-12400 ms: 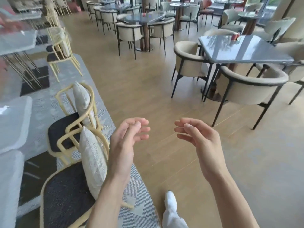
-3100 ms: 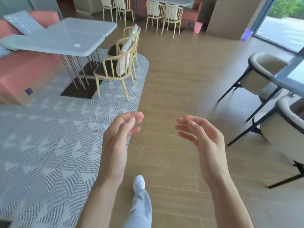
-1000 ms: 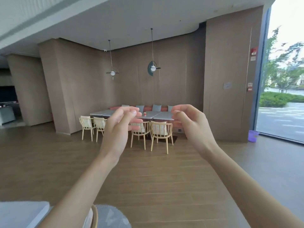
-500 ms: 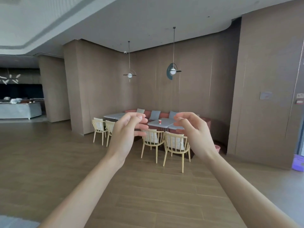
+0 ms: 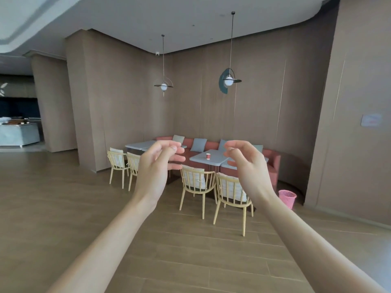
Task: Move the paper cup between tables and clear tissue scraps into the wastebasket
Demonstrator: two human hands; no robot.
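A small red paper cup (image 5: 208,156) stands on a grey table (image 5: 198,160) far ahead, in front of a red bench with grey cushions. A pink wastebasket (image 5: 287,198) sits on the floor to the right of that table, by the wall. My left hand (image 5: 157,169) and my right hand (image 5: 248,166) are raised in front of me, fingers loosely curled, holding nothing. Both hands are far from the cup. No tissue scraps show at this distance.
Yellow wooden chairs (image 5: 197,188) with white cushions stand on this side of the grey tables. A second grey table (image 5: 139,144) lies further left. Open wooden floor (image 5: 190,250) stretches between me and the seating. A counter (image 5: 19,132) is at far left.
The view has drawn closer to the corner seating, so the tables, cup and pink wastebasket appear larger. My hands keep the same raised, empty pose.
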